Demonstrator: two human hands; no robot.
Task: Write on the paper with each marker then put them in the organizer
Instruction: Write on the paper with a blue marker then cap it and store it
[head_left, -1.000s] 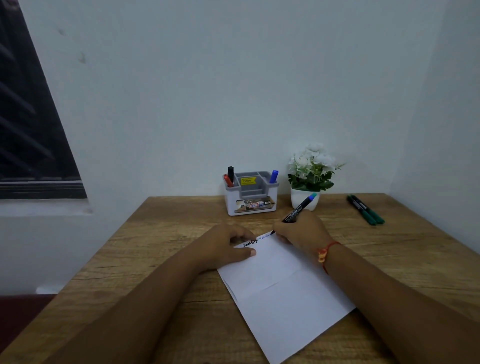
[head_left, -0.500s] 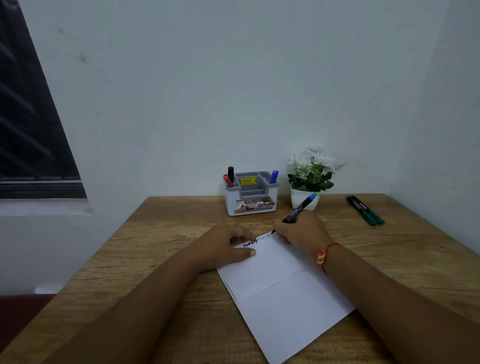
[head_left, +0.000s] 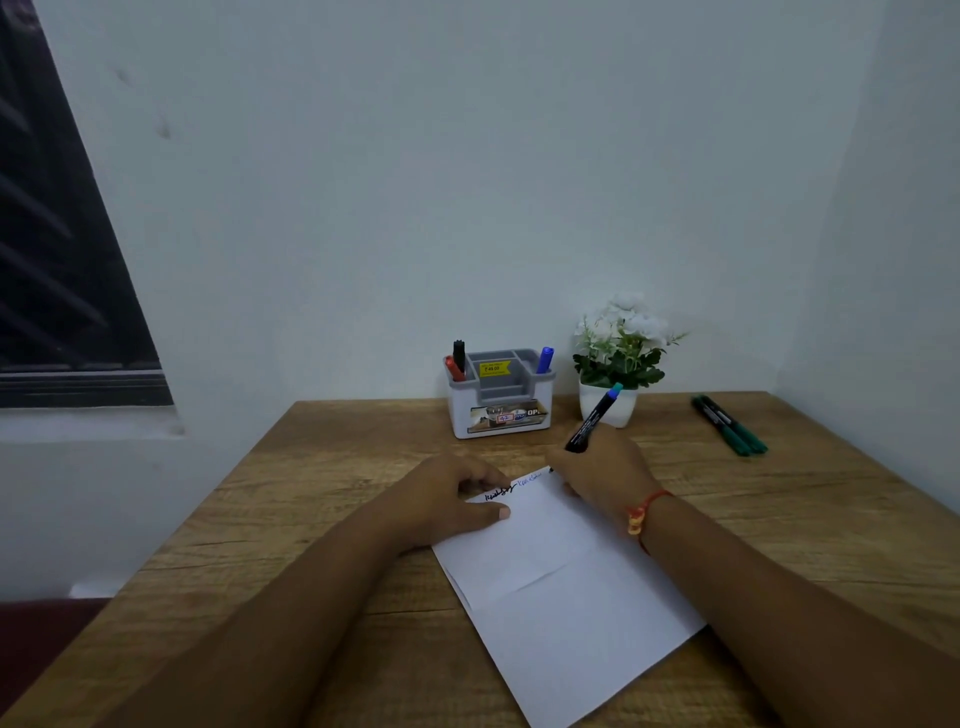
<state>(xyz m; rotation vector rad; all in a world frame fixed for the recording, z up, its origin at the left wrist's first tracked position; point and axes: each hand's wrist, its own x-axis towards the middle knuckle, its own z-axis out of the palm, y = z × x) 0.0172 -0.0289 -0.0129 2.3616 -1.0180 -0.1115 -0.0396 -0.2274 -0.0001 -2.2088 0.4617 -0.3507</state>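
1. Brown wood-grain table (head_left: 322, 467) tucked into a white corner; everything's sitting on this.
2. White creased sheet of paper (head_left: 561, 597), lying at an angle in the middle of the table. There's a bit of scribbled writing along its far edge, too small to read.
3. Left hand (head_left: 447, 504) is pressing down the paper's far left corner, with the thumb straight and flat on the sheet and the fingers close together.
4. Right hand (head_left: 602, 473) has its fingers pinched around a black marker with a teal end (head_left: 592, 418). The tip is down at the paper's far edge, to the right of the writing.
5. White-flowered plant in a small white pot (head_left: 618, 358) at the back, just right of the organizer.
6. White-and-grey plastic desk organizer (head_left: 498, 410) against the wall. A red marker (head_left: 454, 369) and a black-capped marker (head_left: 458, 353) stand in its left slot, and a blue marker (head_left: 544, 358) in the right one.
7. Two dark green markers (head_left: 730, 425) lying side by side, touching, far right on the table.
8. Red thread bracelet (head_left: 644, 512) on the right wrist.
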